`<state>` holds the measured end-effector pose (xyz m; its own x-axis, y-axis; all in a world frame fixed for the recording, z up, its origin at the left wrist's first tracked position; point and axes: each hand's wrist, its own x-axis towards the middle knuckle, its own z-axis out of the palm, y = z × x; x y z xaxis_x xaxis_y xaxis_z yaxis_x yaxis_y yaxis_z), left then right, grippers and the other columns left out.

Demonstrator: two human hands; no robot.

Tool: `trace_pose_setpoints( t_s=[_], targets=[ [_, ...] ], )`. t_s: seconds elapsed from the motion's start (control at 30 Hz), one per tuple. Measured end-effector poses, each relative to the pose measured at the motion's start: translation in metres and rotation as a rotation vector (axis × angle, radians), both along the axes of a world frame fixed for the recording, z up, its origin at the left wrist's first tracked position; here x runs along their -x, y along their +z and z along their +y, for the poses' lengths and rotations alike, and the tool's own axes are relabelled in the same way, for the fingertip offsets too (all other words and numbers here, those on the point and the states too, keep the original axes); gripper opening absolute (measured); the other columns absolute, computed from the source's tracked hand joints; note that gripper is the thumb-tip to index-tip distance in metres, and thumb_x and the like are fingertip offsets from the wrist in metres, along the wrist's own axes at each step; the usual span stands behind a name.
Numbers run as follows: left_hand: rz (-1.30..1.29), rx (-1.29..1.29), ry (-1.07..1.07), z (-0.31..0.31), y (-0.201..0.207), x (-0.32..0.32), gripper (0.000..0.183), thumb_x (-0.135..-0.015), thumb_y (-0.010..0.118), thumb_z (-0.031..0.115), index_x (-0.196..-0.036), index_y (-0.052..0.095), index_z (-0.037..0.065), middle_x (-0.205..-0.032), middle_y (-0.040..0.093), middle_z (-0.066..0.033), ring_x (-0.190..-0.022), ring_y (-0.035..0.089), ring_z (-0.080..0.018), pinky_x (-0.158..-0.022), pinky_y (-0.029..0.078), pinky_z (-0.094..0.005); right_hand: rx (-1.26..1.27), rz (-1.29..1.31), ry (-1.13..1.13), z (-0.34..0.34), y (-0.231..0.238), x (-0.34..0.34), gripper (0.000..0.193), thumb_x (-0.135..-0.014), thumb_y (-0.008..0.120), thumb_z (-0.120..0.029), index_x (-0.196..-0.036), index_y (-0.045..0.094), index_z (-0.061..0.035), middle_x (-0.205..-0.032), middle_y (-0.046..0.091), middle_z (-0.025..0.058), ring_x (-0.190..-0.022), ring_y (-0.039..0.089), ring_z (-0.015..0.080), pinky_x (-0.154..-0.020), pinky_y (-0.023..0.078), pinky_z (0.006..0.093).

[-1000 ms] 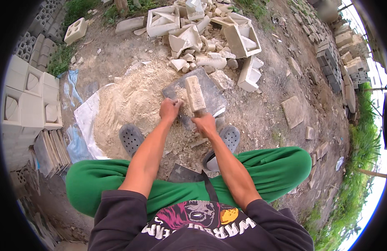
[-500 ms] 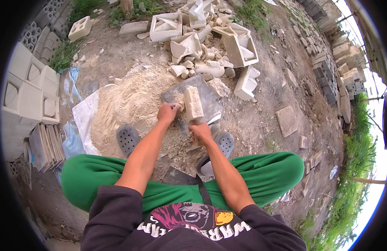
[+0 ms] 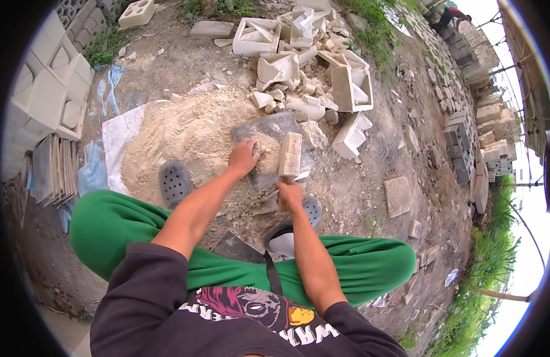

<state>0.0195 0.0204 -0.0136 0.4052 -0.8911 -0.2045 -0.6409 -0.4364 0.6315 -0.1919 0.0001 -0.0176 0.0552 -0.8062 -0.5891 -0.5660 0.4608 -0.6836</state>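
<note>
At the slab's (image 3: pixel 269 123) left, the left hand (image 3: pixel 243 156) half-curls its fingers, any hold unclear, while nearside the right hand (image 3: pixel 290 193) clasps its fingers round the mallet (image 3: pixel 290 156).

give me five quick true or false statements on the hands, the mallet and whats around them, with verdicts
1. The right hand grips the mallet by its handle. True.
2. Both hands hold the mallet. False: the left hand is apart from it, by the dark slab.
3. The powder heap lies left of the slab. True.
4. The person is barefoot. False: they wear grey clogs.
5. Broken pale blocks lie beyond the slab. True.
</note>
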Motion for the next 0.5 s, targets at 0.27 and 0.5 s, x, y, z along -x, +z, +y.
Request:
trace_pose_setpoints(
  t_s=[0.27, 0.5],
  targets=[
    [0.235, 0.151, 0.256, -0.008, -0.024, 0.007, 0.04, -0.082, 0.077, 0.025, -0.116, 0.068, 0.007, -0.109, 0.07, -0.0147, -0.101, 0.068, -0.0312, -0.088, 0.053, -0.0408, -0.017, 0.005, -0.008, -0.005, 0.018, -0.009, 0.019, -0.073, 0.073, -0.015, -0.071, 0.064, 0.0021, -0.058, 0.062, 0.0097, -0.046, 0.061, 0.0198, -0.045, 0.05, 0.0356],
    [0.425, 0.061, 0.457, -0.01, -0.032, 0.001, 0.042, -0.076, 0.084, 0.029, -0.108, 0.073, 0.004, -0.098, 0.076, -0.0112, -0.091, 0.072, -0.0234, -0.082, 0.055, -0.0355, 0.157, -0.161, 0.094, -0.029, 0.082, -0.047, 0.019, -0.078, 0.073, -0.012, -0.076, 0.064, 0.0044, -0.06, 0.062, 0.0087, -0.048, 0.062, 0.0184, -0.046, 0.048, 0.0333]
  ],
)
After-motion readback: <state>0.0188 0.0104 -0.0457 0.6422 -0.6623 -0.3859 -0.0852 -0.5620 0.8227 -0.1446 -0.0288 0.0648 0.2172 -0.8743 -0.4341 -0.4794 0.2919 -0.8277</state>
